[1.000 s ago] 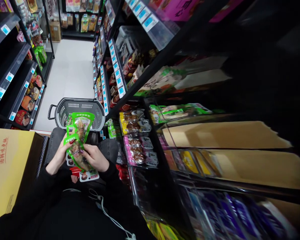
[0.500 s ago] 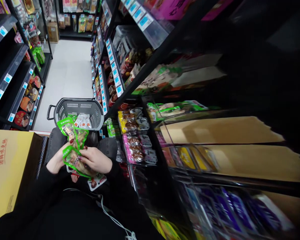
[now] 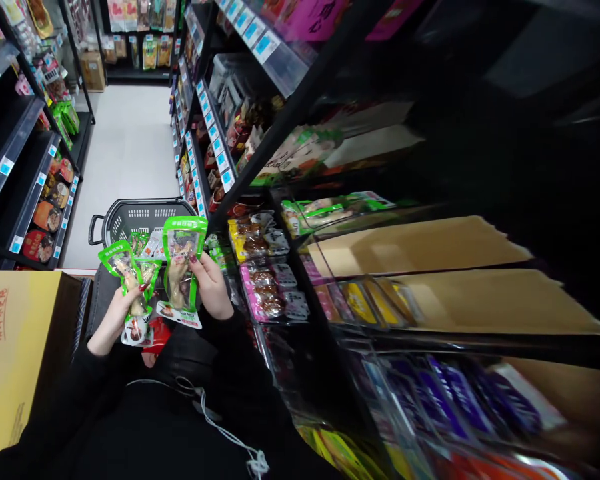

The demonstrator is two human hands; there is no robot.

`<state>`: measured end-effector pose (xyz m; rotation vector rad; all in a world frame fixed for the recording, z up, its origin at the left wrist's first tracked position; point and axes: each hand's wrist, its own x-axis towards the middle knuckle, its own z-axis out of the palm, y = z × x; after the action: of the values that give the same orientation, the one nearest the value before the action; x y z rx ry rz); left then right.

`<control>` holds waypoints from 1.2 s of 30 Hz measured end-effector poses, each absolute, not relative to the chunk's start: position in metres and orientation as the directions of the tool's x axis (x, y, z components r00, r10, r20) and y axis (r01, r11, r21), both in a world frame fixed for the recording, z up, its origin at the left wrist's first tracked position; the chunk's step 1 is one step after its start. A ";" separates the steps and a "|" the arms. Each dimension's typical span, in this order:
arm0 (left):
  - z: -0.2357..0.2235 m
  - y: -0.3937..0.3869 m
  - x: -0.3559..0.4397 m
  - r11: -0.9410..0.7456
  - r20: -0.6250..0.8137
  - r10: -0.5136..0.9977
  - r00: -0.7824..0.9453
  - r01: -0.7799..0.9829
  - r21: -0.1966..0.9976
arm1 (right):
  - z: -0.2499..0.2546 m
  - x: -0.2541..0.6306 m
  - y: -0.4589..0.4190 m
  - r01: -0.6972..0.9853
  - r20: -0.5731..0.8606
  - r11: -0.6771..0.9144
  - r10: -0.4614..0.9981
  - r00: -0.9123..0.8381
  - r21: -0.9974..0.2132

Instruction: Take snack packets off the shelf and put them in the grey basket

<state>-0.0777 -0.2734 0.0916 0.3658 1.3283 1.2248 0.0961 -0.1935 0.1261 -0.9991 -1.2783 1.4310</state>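
Observation:
My left hand [image 3: 114,315] is closed on green-edged snack packets [image 3: 121,261], at least two overlapping, their clear windows showing pale food that looks like poultry pieces. Their white lower end, with a round printed picture, hangs below my fingers. To the right, my right hand [image 3: 214,291] pinches the side edge of a single snack packet [image 3: 179,280] of similar design, upright and facing me. The two hands are apart. Just beyond them stands a grey shopping basket [image 3: 109,223] with white and green packets in it, partly hidden by the held packets. Something red [image 3: 159,335] lies below, by my lap.
Black shelving [image 3: 260,163] with price tags and packaged snacks runs close along my right. A yellow carton [image 3: 15,353] stands at my left. Further shelves [image 3: 17,190] line the left side of the pale aisle floor [image 3: 130,133]. A white earphone cable [image 3: 225,433] hangs over my front.
My hands have drawn apart. The right one has lifted a packet up and away to the right, turning it upright. The left one keeps the others. The view has shifted slightly.

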 end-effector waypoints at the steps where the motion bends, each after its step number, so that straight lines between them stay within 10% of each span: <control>1: 0.092 -0.274 -0.077 0.394 -0.530 0.820 -0.215 -0.460 0.796 | 0.127 0.095 -0.192 -0.192 0.008 -0.034 0.977 -0.213 -0.981; 8: 0.086 -0.275 -0.079 0.434 -0.566 0.802 -0.191 -0.466 0.771 | 0.122 0.093 -0.194 -0.862 0.046 -0.217 0.963 -0.267 -0.459; 12: 0.083 -0.274 -0.082 0.441 -0.565 0.806 -0.177 -0.459 0.772 | 0.116 0.090 -0.194 -0.973 0.107 -0.108 0.986 -0.131 -0.203; 17: 0.084 -0.274 -0.085 0.445 -0.574 0.800 -0.174 -0.470 0.762 | 0.108 0.101 -0.187 -0.779 0.039 -0.217 0.955 -0.295 -0.588; 20: 0.085 -0.277 -0.092 0.416 -0.563 0.798 -0.213 -0.482 0.771 | 0.091 0.117 -0.181 -0.192 -0.143 -0.192 0.960 -0.242 -0.962; 24: 0.086 -0.283 -0.107 0.357 -0.541 0.784 -0.304 -0.492 0.794 | 0.056 0.121 -0.169 0.386 -0.165 -0.134 0.985 -0.049 -0.913; 36: 0.099 -0.291 -0.120 0.255 -0.506 0.716 -0.482 -0.494 0.831 | 0.050 0.036 -0.078 0.436 -0.093 -0.016 0.983 -0.155 -0.900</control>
<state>-0.1201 -0.2905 0.0987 0.2183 1.4830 1.4592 0.0356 -0.0785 0.0504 -1.4932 -1.6463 1.1364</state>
